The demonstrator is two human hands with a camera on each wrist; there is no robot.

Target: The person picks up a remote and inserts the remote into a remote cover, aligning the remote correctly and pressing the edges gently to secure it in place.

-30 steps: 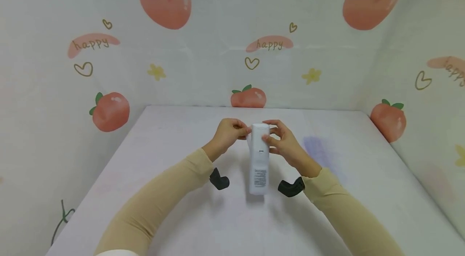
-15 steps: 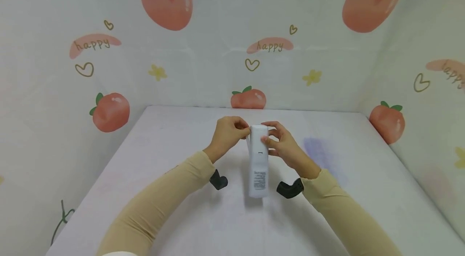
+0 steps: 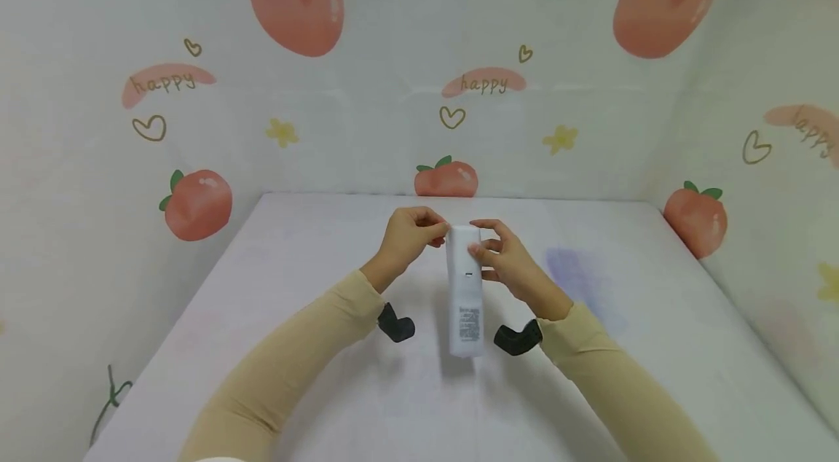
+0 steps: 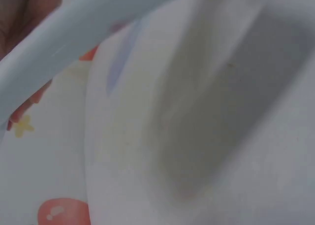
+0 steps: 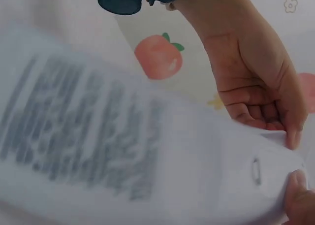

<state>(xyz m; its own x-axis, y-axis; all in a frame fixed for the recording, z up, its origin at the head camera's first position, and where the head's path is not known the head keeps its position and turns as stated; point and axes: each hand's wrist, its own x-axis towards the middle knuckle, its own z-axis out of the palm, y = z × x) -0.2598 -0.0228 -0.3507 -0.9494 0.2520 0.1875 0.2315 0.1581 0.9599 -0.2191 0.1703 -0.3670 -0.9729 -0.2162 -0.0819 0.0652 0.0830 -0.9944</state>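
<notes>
A long white remote control (image 3: 464,294) stands upright in front of me, its back toward me. The back has small printed text low down and a slot-like latch mark higher up. My right hand (image 3: 510,259) grips its upper right side, thumb on the back and fingers behind. At the upper left corner, my left hand (image 3: 408,237) pinches a thin pale flap (image 5: 274,135) along the edge, between thumb and forefinger. In the left wrist view the remote control (image 4: 74,48) crosses the top corner, with right-hand fingers behind it.
A white-covered table (image 3: 314,389) lies below, with a faint purple patch (image 3: 577,276) at the right. White curtains printed with peaches (image 3: 296,4) surround it. A black wrist-worn piece (image 3: 397,325) hangs under the left wrist, another (image 3: 518,338) under the right.
My left hand has edged up toward the remote control's top corner. The pale flap, standing out from the left side earlier, now lies closer to it. The right hand keeps its grip.
</notes>
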